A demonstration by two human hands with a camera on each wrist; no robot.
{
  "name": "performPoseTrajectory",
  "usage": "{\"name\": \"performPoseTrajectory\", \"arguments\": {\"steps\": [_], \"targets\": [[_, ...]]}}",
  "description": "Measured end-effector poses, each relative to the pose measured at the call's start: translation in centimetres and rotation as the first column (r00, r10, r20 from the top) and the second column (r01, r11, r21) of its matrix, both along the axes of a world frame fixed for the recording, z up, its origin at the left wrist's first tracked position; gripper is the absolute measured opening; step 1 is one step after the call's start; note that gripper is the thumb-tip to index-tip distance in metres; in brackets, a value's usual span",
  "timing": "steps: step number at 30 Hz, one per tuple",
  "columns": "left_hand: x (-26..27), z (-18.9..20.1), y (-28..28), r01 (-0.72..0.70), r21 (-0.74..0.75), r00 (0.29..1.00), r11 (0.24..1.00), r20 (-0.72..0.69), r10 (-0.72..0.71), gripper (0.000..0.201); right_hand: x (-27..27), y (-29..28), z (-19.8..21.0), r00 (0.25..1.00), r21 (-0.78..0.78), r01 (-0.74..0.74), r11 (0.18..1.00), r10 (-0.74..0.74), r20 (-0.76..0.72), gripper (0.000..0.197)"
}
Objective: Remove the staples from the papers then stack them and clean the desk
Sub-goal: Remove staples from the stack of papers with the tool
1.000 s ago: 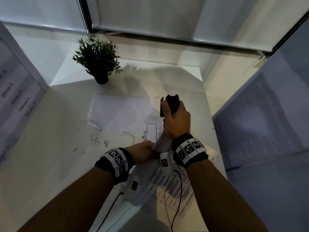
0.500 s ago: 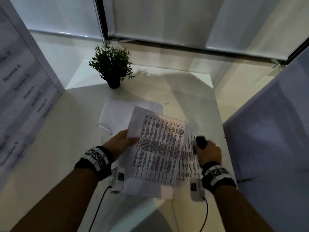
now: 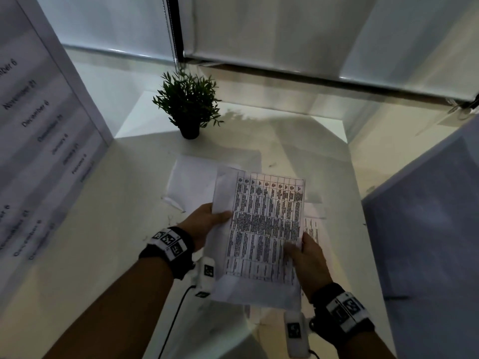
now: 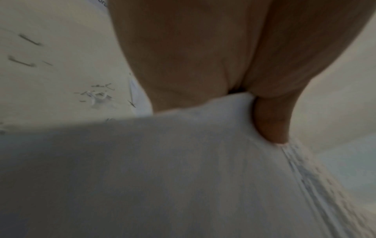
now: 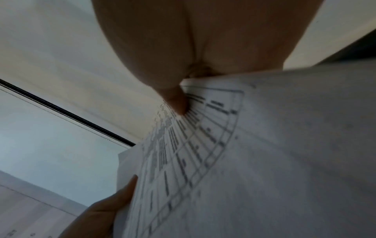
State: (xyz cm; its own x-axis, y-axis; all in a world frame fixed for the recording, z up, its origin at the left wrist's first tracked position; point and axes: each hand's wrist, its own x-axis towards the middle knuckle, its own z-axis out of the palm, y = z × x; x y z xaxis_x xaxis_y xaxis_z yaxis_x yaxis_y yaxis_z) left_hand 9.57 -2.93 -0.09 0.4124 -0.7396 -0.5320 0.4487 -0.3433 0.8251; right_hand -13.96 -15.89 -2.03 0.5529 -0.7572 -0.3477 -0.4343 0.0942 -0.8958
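I hold a set of printed table papers (image 3: 264, 229) up above the white desk (image 3: 116, 229). My left hand (image 3: 207, 224) pinches their left edge, thumb on top. At the lower right edge my right hand (image 3: 305, 260) pinches them too. In the left wrist view the thumb (image 4: 270, 122) presses the blank side of the papers (image 4: 183, 161). In the right wrist view the printed side of the papers (image 5: 244, 161) fills the frame, with the left hand (image 5: 101, 212) at the far edge. No staple remover is in view.
A stack of blank white sheets (image 3: 191, 182) lies on the desk behind the held papers. Another printed sheet (image 3: 312, 228) lies to the right. Several loose staples (image 4: 97, 95) are scattered left of my hand. A small potted plant (image 3: 188, 104) stands at the back. Partition walls close both sides.
The left hand lifted the papers off the desk. The right hand, which held a black staple remover, no longer holds it and now pinches the papers' right edge.
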Motion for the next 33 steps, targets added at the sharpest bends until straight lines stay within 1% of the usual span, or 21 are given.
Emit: {"name": "performPoseTrajectory", "arguments": {"steps": [2,4,5,6,8,10,11,12,14,18,21,23,24,26,27,28,29,30,31,32,33], "targets": [[-0.2,-0.5,0.0,-0.023,0.011,0.999,1.0,0.024,0.023,0.027,0.6,-0.3,0.8,0.992,0.017,0.087,0.996,-0.089,0.091,0.019],[-0.9,-1.5,0.5,0.067,0.122,0.966,0.99,0.24,-0.095,0.035,1.2,-0.9,1.2,0.973,0.054,0.159,0.986,-0.166,0.164,0.018],[-1.3,-2.2,0.8,0.104,0.185,0.921,0.977,0.353,-0.165,0.036,1.9,-1.2,0.9,0.972,0.024,0.183,0.983,-0.185,0.148,0.016],[-1.6,-2.5,1.0,0.092,0.224,0.894,0.97,0.411,-0.179,0.035,2.5,-1.4,1.0,0.975,0.003,0.191,0.982,-0.19,0.118,0.014],[-1.2,-3.1,1.2,-0.016,0.192,0.905,0.981,0.419,-0.067,0.04,3.9,-1.4,1.1,0.981,0.038,0.184,0.982,-0.186,0.048,0.015],[0.4,-3.4,0.8,-0.148,0.161,0.918,0.976,0.39,0.075,0.045,5.0,-0.9,1.6,0.992,0.19,0.118,0.975,-0.125,0.021,0.017],[1.6,-3.6,0.6,-0.19,0.16,0.909,0.969,0.4,0.113,0.044,5.3,-0.6,1.7,0.996,0.25,0.078,0.965,-0.084,0.013,0.019],[3.0,-3.6,0.3,-0.209,0.176,0.896,0.962,0.428,0.117,0.043,5.5,-0.3,1.6,0.999,0.253,0.042,0.967,-0.041,-0.01,0.019],[5.5,-3.6,-0.4,-0.221,0.223,0.862,0.949,0.5,0.083,0.041,5.5,-0.1,1.2,0.998,0.185,0.007,0.983,0.004,-0.062,0.019],[9.0,-4.0,-1.6,-0.213,0.308,0.814,0.927,0.581,-0.006,0.04,4.7,0.1,0.6,0.993,0.138,0.025,0.99,-0.009,-0.118,0.017],[10.8,-4.7,-2.6,-0.172,0.365,0.793,0.915,0.602,-0.091,0.04,2.4,-0.3,-0.4,0.969,-0.086,0.029,0.996,-0.049,-0.24,0.015],[11.7,-5.2,-2.9,-0.188,0.4,0.778,0.897,0.618,-0.113,0.038,0.5,-0.9,-0.9,0.924,-0.286,0.045,0.957,-0.149,-0.351,0.021],[12.0,-5.4,-2.9,-0.198,0.421,0.768,0.885,0.628,-0.127,0.036,-0.5,-1.3,-1.2,0.885,-0.369,0.024,0.929,-0.192,-0.424,0.029],[12.2,-5.9,-3.0,-0.23,0.454,0.747,0.861,0.649,-0.142,0.038,-2.3,-1.8,-1.8,0.739,-0.426,-0.134,0.895,-0.196,-0.644,0.054],[12.2,-6.2,-3.1,-0.252,0.465,0.737,0.849,0.661,-0.143,0.044,-3.0,-1.7,-2.0,0.647,-0.382,-0.222,0.897,-0.158,-0.746,0.067],[12.0,-6.0,-3.1,-0.295,0.475,0.708,0.829,0.691,-0.143,0.052,-3.2,-1.5,-2.4,0.581,-0.319,-0.27,0.908,-0.11,-0.807,0.074],[11.5,-5.5,-3.2,-0.36,0.462,0.648,0.81,0.749,-0.139,0.057,-3.4,-1.2,-2.8,0.555,-0.278,-0.284,0.918,-0.079,-0.828,0.076],[10.4,-4.9,-3.4,-0.428,0.399,0.556,0.811,0.823,-0.112,0.056,-3.6,-1.1,-3.5,0.56,-0.259,-0.273,0.927,-0.065,-0.826,0.072],[9.0,-4.2,-3.7,-0.455,0.278,0.454,0.846,0.89,-0.047,0.049,-3.6,-0.9,-4.0,0.573,-0.247,-0.248,0.937,-0.063,-0.817,0.066],[7.0,-3.6,-4.1,-0.417,0.143,0.38,0.897,0.924,0.03,0.038,-3.7,-1.0,-4.3,0.593,-0.245,-0.221,0.944,-0.069,-0.802,0.06],[4.8,-3.5,-4.5,-0.32,0.054,0.353,0.946,0.933,0.066,0.029,-3.6,-1.0,-4.3,0.606,-0.244,-0.2,0.949,-0.076,-0.792,0.053]]}}
